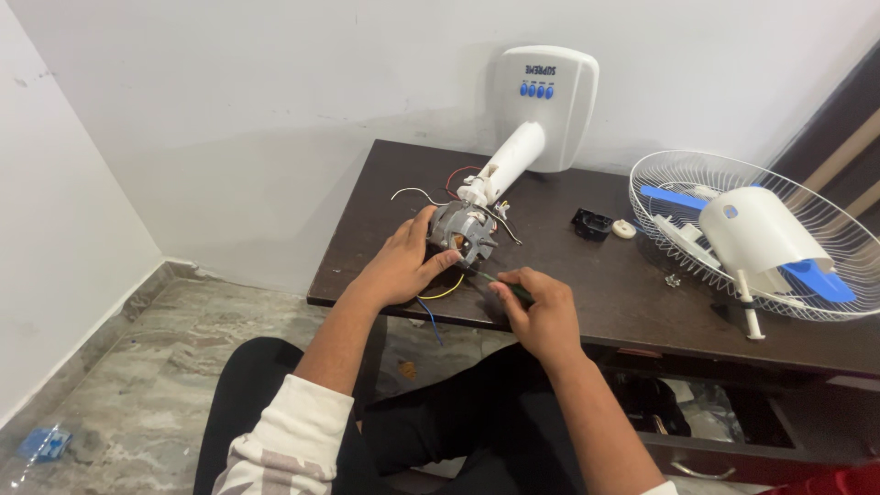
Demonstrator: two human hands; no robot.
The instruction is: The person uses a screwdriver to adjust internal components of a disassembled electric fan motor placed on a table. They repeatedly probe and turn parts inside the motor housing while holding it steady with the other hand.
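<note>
On a dark table (568,275), the left hand (401,266) steadies a fan motor (463,235); just right of the motor, the right hand (541,312) grips a screwdriver (500,284).

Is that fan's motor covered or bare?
Bare. The motor shows metal and loose wires, and its white cover lies apart in the wire guard.
</note>
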